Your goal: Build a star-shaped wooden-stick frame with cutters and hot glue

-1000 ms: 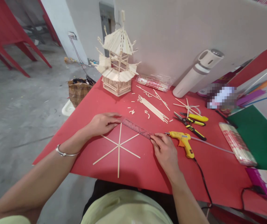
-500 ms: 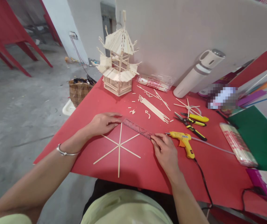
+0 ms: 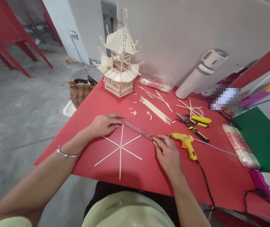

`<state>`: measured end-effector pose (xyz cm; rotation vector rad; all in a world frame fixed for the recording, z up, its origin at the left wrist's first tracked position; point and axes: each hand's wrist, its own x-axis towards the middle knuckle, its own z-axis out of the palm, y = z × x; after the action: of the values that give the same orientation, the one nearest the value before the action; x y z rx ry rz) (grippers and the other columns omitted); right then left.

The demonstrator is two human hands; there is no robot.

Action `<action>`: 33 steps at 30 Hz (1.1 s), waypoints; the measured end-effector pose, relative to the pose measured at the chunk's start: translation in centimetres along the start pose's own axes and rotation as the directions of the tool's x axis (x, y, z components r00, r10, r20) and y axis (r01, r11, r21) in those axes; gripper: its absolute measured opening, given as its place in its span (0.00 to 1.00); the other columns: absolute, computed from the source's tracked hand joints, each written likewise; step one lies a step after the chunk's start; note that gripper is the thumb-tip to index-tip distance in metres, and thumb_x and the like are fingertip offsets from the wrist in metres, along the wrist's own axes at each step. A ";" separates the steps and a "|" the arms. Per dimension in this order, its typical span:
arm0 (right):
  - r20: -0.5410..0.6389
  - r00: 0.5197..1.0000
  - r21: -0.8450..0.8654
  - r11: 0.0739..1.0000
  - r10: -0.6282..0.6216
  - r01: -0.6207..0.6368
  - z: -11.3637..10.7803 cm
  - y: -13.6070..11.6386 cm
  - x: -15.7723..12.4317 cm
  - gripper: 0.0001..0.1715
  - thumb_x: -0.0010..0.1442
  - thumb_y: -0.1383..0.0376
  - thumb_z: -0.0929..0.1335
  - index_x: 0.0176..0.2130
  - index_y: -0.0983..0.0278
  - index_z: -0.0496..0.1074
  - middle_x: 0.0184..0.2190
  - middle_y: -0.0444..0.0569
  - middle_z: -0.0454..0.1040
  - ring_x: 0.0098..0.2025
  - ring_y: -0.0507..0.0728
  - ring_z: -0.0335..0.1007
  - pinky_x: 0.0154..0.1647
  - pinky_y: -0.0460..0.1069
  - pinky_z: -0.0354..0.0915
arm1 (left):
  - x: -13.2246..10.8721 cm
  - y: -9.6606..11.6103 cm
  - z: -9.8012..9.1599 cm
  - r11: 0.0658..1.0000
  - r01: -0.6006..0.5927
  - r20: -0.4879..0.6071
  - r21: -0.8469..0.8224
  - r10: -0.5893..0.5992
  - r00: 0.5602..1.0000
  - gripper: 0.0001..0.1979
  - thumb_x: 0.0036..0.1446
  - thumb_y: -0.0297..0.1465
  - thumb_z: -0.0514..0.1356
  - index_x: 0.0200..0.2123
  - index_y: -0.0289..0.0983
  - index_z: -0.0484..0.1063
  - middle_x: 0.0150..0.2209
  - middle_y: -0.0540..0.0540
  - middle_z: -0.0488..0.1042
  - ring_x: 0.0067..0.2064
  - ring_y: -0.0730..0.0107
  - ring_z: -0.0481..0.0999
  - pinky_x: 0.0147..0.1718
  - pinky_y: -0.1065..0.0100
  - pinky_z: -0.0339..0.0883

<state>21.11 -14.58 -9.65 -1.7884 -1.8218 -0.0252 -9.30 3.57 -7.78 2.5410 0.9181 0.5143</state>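
A clear reddish ruler (image 3: 138, 129) lies slantwise between my hands, touching the tip of a stick star. My left hand (image 3: 103, 125) has thumb and fingers closing on its left end. At its other end, my right hand (image 3: 166, 151) pinches it between thumb and fingers. The stick star (image 3: 120, 147) rests flat on the red table just below the ruler, its thin wooden arms meeting at a centre. To the right of my right hand lies a yellow glue gun (image 3: 184, 142), nozzle toward the hand.
A wooden stick pagoda (image 3: 119, 63) stands at the back left. Loose sticks (image 3: 156, 110), cut bits and a smaller stick star (image 3: 190, 109) lie mid-table. Pliers (image 3: 193, 126) sit near a white flask (image 3: 199, 74). Packed sticks (image 3: 241, 146) lie right; the glue-gun cord (image 3: 205, 179) hangs over the front edge.
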 end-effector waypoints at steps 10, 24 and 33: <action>-0.012 1.000 0.000 1.000 0.003 -0.003 0.0 -0.2 0.0 0.16 0.72 0.60 0.64 0.49 0.57 0.80 0.47 0.51 0.78 0.50 0.59 0.73 0.53 0.55 0.69 | 0.0 0.0 0.1 1.000 -0.003 0.001 -0.006 0.003 1.000 0.17 0.65 0.38 0.55 0.48 0.47 0.83 0.60 0.49 0.77 0.55 0.60 0.80 0.53 0.63 0.74; -0.006 1.000 -0.017 1.000 0.004 -0.004 -0.2 -0.3 0.1 0.16 0.72 0.61 0.64 0.49 0.58 0.80 0.47 0.51 0.78 0.49 0.59 0.73 0.50 0.53 0.70 | 0.0 0.1 0.0 1.000 0.007 0.000 0.002 -0.007 1.000 0.17 0.65 0.38 0.55 0.48 0.47 0.83 0.60 0.50 0.77 0.55 0.61 0.80 0.53 0.63 0.74; 0.017 0.993 -0.193 0.975 0.114 -0.109 -2.1 -1.4 -2.3 0.20 0.71 0.53 0.63 0.53 0.58 0.78 0.42 0.51 0.76 0.39 0.57 0.76 0.33 0.49 0.67 | -0.1 -0.1 0.2 1.000 -0.005 -0.006 -0.003 0.005 1.000 0.17 0.65 0.39 0.55 0.47 0.46 0.84 0.59 0.49 0.78 0.55 0.60 0.80 0.52 0.63 0.74</action>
<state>20.46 -17.65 -8.35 -2.0314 -1.7866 -0.1377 -9.30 3.54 -7.97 2.5410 0.9123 0.5251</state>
